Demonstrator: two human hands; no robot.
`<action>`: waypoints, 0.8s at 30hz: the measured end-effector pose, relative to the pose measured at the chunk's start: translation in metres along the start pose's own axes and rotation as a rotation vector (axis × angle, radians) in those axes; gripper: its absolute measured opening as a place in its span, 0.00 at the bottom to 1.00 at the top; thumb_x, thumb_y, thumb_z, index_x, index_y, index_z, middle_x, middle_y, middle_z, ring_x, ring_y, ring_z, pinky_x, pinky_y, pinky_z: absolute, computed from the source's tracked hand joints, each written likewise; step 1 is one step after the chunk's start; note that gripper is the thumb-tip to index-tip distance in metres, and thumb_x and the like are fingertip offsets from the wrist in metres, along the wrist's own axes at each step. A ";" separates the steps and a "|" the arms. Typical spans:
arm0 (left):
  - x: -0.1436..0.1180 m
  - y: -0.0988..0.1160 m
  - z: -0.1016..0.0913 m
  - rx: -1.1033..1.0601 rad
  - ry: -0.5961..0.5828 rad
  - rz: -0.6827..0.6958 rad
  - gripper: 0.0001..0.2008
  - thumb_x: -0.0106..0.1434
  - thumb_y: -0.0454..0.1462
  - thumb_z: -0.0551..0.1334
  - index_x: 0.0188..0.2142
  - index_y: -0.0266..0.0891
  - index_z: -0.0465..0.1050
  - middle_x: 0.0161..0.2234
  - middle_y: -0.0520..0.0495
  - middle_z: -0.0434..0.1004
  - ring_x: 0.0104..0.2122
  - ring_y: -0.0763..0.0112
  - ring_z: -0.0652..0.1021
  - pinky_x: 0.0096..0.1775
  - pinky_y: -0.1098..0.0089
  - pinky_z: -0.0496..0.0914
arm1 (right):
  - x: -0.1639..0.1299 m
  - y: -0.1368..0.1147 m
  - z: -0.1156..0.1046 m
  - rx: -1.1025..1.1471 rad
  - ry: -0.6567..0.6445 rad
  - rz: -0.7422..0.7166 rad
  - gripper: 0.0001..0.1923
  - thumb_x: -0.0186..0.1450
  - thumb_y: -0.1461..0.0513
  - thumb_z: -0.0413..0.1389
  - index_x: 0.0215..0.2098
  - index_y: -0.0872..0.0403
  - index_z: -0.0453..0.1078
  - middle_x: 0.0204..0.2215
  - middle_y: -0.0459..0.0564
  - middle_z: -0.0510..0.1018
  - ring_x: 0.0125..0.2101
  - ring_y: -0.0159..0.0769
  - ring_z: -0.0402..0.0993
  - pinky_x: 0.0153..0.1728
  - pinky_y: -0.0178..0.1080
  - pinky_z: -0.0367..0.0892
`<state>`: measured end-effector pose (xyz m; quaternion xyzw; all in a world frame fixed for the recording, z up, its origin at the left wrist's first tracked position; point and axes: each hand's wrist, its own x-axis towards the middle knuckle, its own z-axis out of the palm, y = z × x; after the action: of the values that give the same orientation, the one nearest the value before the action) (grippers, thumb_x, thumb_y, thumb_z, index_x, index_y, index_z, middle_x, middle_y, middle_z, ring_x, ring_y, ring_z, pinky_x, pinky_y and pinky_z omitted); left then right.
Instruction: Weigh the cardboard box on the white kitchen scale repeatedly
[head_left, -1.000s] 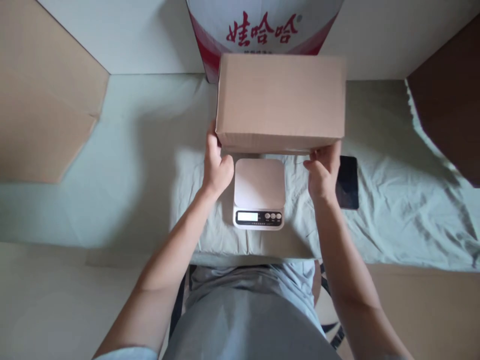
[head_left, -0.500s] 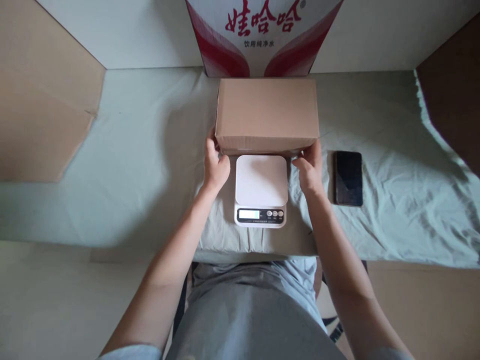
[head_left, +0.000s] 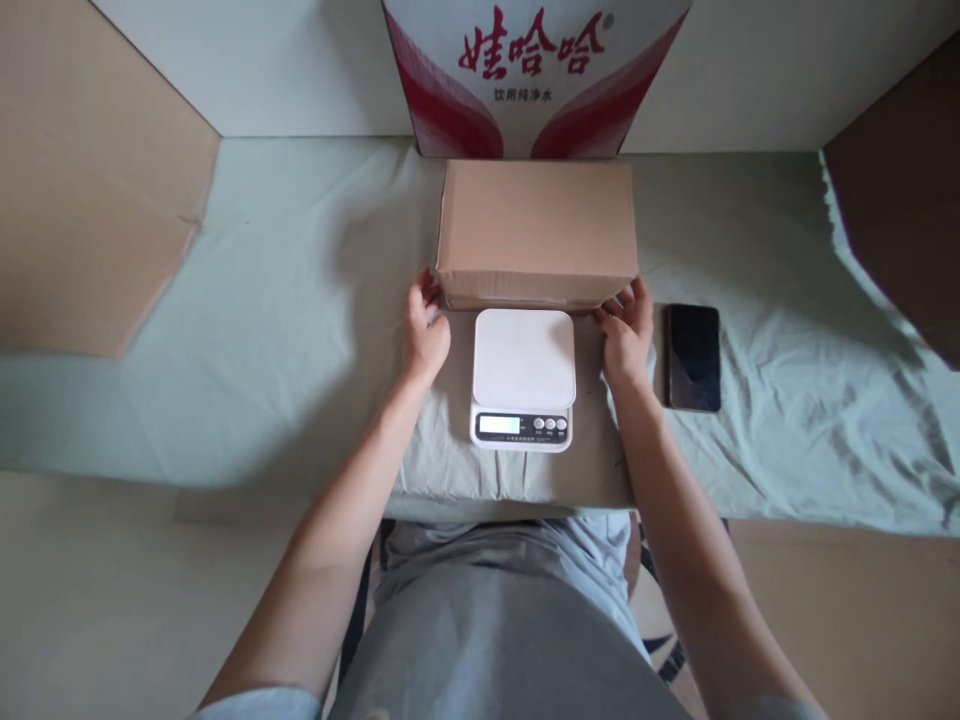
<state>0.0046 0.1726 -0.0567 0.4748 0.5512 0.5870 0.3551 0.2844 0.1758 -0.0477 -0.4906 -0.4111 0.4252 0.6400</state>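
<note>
Two hands frame a plain brown cardboard box [head_left: 537, 232], closed, so we cannot tell what is in it. It sits on the bench, which is draped in a pale green cloth [head_left: 285, 330], just behind a small white digital kitchen scale [head_left: 523, 376] whose platform is bare. Our left hand [head_left: 425, 328] lies at the box's near left corner with fingers loosely spread, touching the lower edge; our right hand [head_left: 627, 333] does the same at the near right corner. Neither hand grips the box. A black smartphone [head_left: 691, 357] lies flat just right of our right hand. Behind the box stands a white and red printed carton [head_left: 534, 75], top out of view.
</note>
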 end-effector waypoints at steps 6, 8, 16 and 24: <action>0.005 0.013 0.006 -0.040 -0.024 -0.017 0.35 0.51 0.25 0.56 0.59 0.43 0.56 0.61 0.39 0.66 0.61 0.63 0.69 0.60 0.59 0.68 | -0.007 -0.020 0.014 -0.049 -0.107 -0.060 0.29 0.44 0.65 0.53 0.46 0.45 0.66 0.46 0.45 0.74 0.47 0.40 0.71 0.49 0.49 0.69; 0.009 0.021 0.011 -0.020 -0.047 -0.016 0.33 0.52 0.27 0.57 0.58 0.43 0.59 0.59 0.40 0.69 0.61 0.62 0.69 0.61 0.59 0.66 | -0.005 -0.025 0.021 -0.081 -0.164 -0.071 0.25 0.46 0.65 0.54 0.44 0.45 0.67 0.41 0.44 0.75 0.46 0.40 0.71 0.49 0.49 0.69; -0.007 0.099 0.003 0.012 -0.129 0.166 0.30 0.57 0.33 0.62 0.58 0.51 0.59 0.60 0.48 0.67 0.64 0.59 0.65 0.63 0.56 0.63 | -0.013 -0.083 0.024 -0.084 -0.145 -0.175 0.27 0.49 0.58 0.60 0.48 0.40 0.66 0.48 0.44 0.72 0.55 0.47 0.68 0.59 0.57 0.62; -0.099 0.120 -0.024 0.077 -0.066 0.088 0.36 0.54 0.27 0.56 0.61 0.52 0.59 0.57 0.49 0.71 0.60 0.64 0.70 0.64 0.57 0.63 | -0.105 -0.098 0.005 -0.082 -0.097 -0.059 0.25 0.52 0.56 0.61 0.49 0.41 0.68 0.52 0.46 0.74 0.57 0.47 0.68 0.60 0.58 0.63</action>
<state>0.0236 0.0551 0.0468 0.5311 0.5398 0.5646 0.3284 0.2621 0.0626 0.0380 -0.4831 -0.4728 0.4121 0.6109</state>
